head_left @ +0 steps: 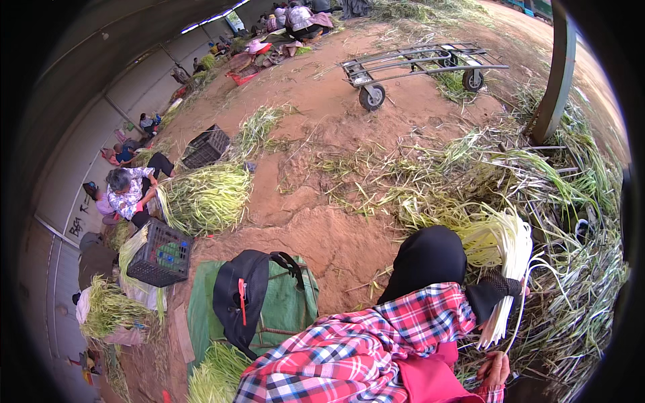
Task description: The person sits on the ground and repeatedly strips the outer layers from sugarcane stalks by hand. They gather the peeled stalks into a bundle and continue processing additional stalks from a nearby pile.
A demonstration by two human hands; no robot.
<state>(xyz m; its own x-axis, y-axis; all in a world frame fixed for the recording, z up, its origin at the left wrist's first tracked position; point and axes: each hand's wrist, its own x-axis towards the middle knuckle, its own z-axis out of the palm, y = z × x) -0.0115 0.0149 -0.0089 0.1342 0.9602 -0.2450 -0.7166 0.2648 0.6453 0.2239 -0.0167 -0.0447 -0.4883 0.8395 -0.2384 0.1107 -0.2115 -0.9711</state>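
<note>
My left hand (pixel 509 287), in a dark mesh covering, is closed around a thick bundle of long, pale vegetable stalks (pixel 512 245). White ends hang below the hand; the yellow-green part spreads out beyond my dark-trousered knee (pixel 426 258). Just below the bundle is my bare right hand (pixel 496 368), its fingers pinched at the lower end of one thin pale stalk (pixel 519 322), which stands apart from the rest. The left fingers are mostly hidden behind the stalks.
Loose leaves (pixel 564 322) pile up at right beside a post (pixel 556 80). A wheeled metal cart (pixel 423 64) stands ahead. At left are a black backpack (pixel 245 295) on green sheeting (pixel 201 302), black crates (pixel 161 252), stalk heaps (pixel 208 198) and a seated person (pixel 127 191).
</note>
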